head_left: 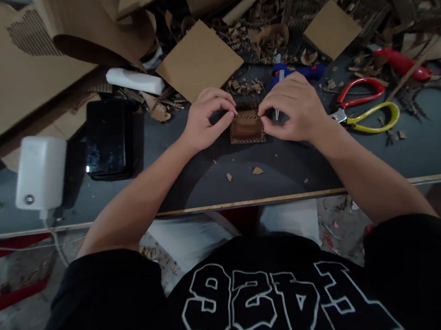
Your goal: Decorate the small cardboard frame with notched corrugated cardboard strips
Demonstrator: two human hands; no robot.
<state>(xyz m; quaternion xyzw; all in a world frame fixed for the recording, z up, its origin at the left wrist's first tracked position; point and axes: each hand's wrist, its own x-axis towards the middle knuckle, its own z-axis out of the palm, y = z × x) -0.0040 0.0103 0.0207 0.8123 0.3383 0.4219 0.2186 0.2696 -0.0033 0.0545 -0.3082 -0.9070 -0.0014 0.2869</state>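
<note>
Between my two hands, a small open cardboard box with corrugated edges rests on the dark table. My left hand pinches at the box's upper left side, thumb and forefinger close together. On the opposite side, my right hand has thumb and forefinger at the upper right edge. A strip across the box's middle lies between the fingertips of both hands. Partly behind my right hand is a blue glue gun, its metal tip showing below the fingers.
Pliers with red and yellow handles lie right of my right hand. At left are a black phone-like slab and a white charger with a cable. Flat cardboard squares and heaped scraps fill the back. The table edge runs before me.
</note>
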